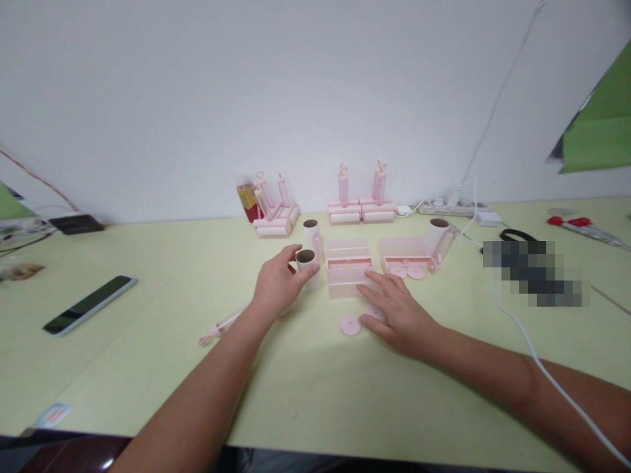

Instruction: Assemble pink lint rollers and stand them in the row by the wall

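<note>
My left hand (280, 279) is closed around a white paper roll (312, 281) with a brown cardboard core, standing upright on the table. Behind it stands a second such roll (310, 226), beside a clear pink tube (318, 248). My right hand (397, 309) has its fingers spread over the near right side of an open pink box (345, 289) with folded-out flaps. Near its thumb lies a flat pink disc (350, 324); another disc (377, 313) is partly under the fingers. A pink stick-like piece with a loop (211, 336) lies partly hidden by my left forearm.
Another open pink box (404, 248) holds a white roll (438, 230) at its right. Assembled pink sets (362, 211) stand along the wall. A phone (90, 305) lies left. A power strip (448, 209), a white cable (537, 361) and red-handled scissors (569, 222) are right.
</note>
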### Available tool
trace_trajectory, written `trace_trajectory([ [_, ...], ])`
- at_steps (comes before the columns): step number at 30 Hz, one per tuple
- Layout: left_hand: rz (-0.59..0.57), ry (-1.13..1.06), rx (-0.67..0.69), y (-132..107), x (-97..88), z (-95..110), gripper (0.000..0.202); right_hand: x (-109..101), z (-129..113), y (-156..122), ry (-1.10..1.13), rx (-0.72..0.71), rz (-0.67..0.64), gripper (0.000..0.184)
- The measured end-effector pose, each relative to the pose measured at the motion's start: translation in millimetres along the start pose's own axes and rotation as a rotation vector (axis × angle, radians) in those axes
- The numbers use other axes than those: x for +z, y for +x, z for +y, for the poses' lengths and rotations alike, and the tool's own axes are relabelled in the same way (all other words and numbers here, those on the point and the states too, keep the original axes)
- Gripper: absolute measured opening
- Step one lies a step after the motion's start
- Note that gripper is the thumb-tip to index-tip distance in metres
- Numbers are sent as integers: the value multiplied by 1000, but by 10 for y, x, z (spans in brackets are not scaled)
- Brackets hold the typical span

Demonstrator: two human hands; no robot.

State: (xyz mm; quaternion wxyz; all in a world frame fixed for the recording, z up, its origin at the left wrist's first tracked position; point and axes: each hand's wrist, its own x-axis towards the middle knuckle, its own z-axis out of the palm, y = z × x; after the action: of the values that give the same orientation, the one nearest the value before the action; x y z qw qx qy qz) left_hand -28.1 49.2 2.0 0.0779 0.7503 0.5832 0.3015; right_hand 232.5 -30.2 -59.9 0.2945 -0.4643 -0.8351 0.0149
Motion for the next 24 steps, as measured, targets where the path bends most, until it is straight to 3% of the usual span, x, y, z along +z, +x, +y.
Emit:
trace_trajectory([
  [15,-6,-26,19,-19,-1,24,58,12,-18,-14,75,-13,-65,59],
  [19,-43,-60,7,13,-259,16,67,7,-16,-6,60,-6,-83,59],
  [22,-54,18,-85,-6,-569,-85,49,10,-11,-3,69,-4,-87,60],
  [24,-122,140,-122,-62,-728,-191,41,12,-8,-2,74,-4,-89,61],
])
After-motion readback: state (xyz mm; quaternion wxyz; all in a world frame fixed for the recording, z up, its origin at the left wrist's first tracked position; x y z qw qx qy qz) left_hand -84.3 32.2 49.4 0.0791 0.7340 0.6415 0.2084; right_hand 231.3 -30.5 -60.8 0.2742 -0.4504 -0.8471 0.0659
